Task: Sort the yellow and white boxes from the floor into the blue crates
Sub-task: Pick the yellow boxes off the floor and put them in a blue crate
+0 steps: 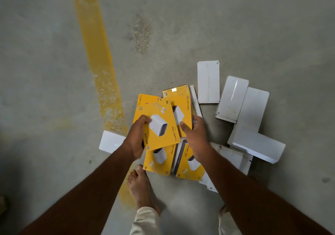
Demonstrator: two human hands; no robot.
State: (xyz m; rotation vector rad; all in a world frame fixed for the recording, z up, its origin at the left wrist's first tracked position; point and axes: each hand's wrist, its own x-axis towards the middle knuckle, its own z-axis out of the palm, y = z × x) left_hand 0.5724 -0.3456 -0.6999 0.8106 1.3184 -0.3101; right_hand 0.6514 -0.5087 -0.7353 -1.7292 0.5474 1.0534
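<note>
A yellow box (159,126) printed with a charger is being lifted above the pile, and the left hand (136,137) is gripping its near-left edge, thumb curled over the face. Just right of that box, the right hand (194,133) is pinching a second yellow box (182,111) at its lower end, thumb on top and fingers wrapping its far side. Under the held box, two more yellow boxes (159,160) are lying flat on the concrete floor (181,35), and a further one is peeking out behind it. Right of the held box, white boxes (233,100) are lying scattered and overlapping; one more white box (110,141) is sitting to its left, beside the painted yellow line (97,53). No blue crate is showing in this view. To do this step well, the person is probably best stacking both yellow boxes squarely into one hand, faces aligned, so the thin cartons are not sliding apart while being carried, and keeping whites out of the bundle. A bare foot (140,185) is standing just below the held box.
</note>
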